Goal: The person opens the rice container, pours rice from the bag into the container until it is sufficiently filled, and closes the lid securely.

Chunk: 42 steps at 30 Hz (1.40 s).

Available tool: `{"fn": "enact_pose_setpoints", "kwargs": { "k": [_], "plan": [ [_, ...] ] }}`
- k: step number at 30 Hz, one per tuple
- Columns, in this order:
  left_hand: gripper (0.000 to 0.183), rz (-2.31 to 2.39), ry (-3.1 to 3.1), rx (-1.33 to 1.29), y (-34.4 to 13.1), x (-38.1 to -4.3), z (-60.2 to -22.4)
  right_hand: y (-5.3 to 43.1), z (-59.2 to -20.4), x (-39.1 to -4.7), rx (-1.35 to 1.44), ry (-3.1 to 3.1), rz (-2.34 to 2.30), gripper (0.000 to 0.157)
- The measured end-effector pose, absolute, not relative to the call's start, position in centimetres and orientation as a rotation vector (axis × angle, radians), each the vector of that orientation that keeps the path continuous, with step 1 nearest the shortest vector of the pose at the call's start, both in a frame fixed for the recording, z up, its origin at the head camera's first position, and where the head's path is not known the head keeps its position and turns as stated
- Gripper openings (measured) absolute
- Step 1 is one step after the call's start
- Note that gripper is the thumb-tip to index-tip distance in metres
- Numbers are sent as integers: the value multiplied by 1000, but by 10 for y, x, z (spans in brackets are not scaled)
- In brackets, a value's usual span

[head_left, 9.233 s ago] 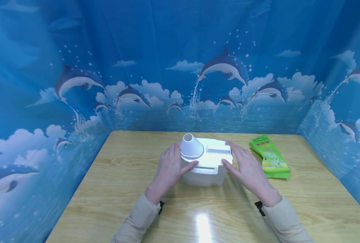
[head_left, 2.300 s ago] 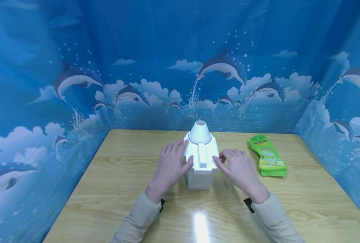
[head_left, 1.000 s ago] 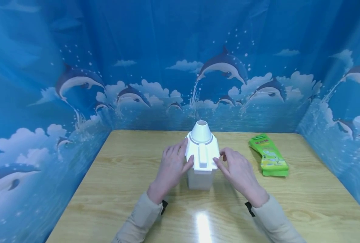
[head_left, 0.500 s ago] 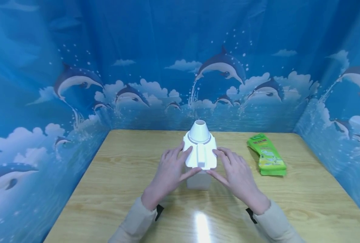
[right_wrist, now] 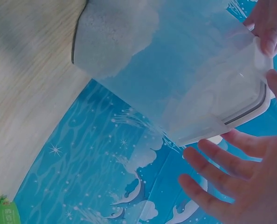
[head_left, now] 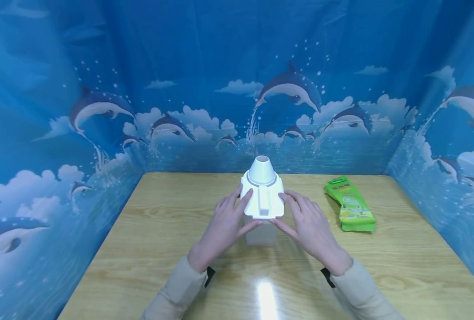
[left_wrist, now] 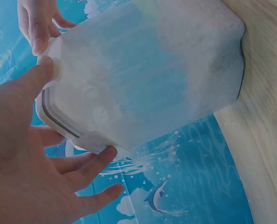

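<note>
A translucent plastic storage container [head_left: 261, 235] stands upright on the table in the head view. White grainy stuff [right_wrist: 113, 35] fills its lower part. Its white lid [head_left: 252, 203] carries a cone-shaped spout [head_left: 262, 171] at the far end and a raised bar at the near end. My left hand [head_left: 219, 229] grips the lid's left near corner, thumb on the front edge, fingers along the side. Mirroring it, my right hand [head_left: 310, 227] holds the right near corner. In the left wrist view, fingers touch a side flap [left_wrist: 94, 140] of the lid.
A green printed pouch [head_left: 350, 204] lies on the wooden table [head_left: 161, 213], right of the container. Blue dolphin-patterned curtains [head_left: 205, 89] enclose the back and both sides.
Since the oldest frame, the container has been turned so its spout points to the back. Within the last second, both thumbs have moved onto the lid's front edge. The pouch stays put.
</note>
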State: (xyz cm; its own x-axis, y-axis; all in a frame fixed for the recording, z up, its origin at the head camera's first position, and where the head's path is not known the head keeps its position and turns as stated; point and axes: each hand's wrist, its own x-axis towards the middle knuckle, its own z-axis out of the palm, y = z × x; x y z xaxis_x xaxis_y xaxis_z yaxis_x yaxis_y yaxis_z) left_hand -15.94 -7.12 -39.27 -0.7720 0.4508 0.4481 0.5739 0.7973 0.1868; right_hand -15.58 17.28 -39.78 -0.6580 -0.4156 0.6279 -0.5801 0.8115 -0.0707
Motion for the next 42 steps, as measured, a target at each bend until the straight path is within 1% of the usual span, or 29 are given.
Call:
{"fn": "enact_pose_setpoints", "kwargs": {
  "k": [9, 18, 27, 36, 42],
  "plan": [
    [82, -485, -2638, -732, -64, -182, -393, 171, -396, -169, 668, -2489, 317, 71],
    [81, -609, -2607, -701, -60, -213, -400, 165, -390, -190, 601, -2601, 283, 70],
    [79, -705, -2651, -705, -58, -235, -401, 164, -392, -209, 586, -2581, 325, 69],
    [77, -673, -2651, -668, -53, -243, -406, 158, -394, -217, 531, -2646, 389, 69],
    [77, -564, -2628, -595, -48, -232, -410, 152, -400, -212, 491, -2642, 413, 67]
  ]
}}
